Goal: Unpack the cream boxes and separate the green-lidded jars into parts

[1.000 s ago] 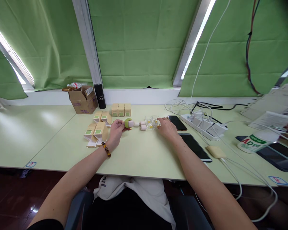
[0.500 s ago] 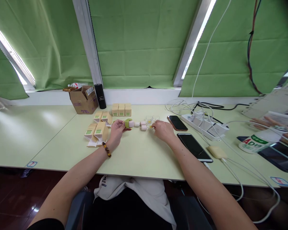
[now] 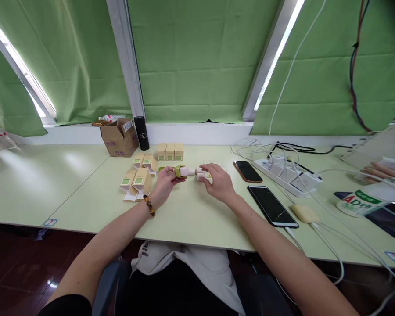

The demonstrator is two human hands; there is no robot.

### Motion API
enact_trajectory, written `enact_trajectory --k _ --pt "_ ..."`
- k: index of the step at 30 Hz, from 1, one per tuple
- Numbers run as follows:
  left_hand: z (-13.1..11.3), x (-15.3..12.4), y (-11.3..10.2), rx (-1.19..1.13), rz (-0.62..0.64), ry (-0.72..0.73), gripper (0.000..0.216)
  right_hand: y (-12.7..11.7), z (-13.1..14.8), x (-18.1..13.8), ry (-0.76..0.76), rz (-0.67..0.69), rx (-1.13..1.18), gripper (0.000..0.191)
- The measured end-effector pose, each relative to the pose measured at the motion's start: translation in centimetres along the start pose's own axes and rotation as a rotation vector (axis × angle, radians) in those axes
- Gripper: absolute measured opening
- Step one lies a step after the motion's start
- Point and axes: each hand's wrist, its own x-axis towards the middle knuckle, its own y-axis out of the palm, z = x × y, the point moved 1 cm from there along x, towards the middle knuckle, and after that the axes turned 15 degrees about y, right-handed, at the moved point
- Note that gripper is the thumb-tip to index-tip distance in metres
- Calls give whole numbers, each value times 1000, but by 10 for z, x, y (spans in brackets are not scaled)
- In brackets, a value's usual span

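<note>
My left hand [image 3: 166, 182], with a beaded bracelet at the wrist, pinches a green strip [image 3: 178, 171] that is wrapped beside a pale pink cylinder [image 3: 184, 171]. Just right of it lies a smaller whitish piece [image 3: 191, 172]. My right hand [image 3: 219, 182] has its thumb and forefinger closed round small pale pink cylinders [image 3: 200, 176] on the table. Behind those fingers, small clear plastic pieces [image 3: 221, 165] are partly hidden.
Several small cream boxes [image 3: 170, 152] stand at the back and on the left [image 3: 141, 181]. Farther back are a carton [image 3: 120, 139] and a black bottle [image 3: 141, 133]. Two phones [image 3: 272, 206], a power strip [image 3: 288, 177] and cables lie right. A co-worker's hand [image 3: 383, 171] is near a white bottle [image 3: 365, 199].
My right hand has moved left from the clear pieces to the pale pink cylinders. My left hand still holds the green strip. The view has shifted slightly.
</note>
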Motion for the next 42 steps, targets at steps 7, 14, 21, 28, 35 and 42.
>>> enact_trajectory --k 7,14,21,28,35,42 --pt "1 -7 6 -36 108 -91 31 24 34 -16 5 63 458 55" --pt "0 -13 14 -35 271 -170 37 16 41 -17 11 70 609 43" --pt "10 -10 12 258 374 -46 30 14 43 -19 156 161 812 39" --pt "-1 -11 5 773 373 506 36 9 40 -17 146 135 853 39" --pt "-12 -18 9 983 536 971 45 12 41 -16 148 192 955 51" --pt "-7 -15 5 896 489 934 33 22 37 -13 279 207 1061 61"
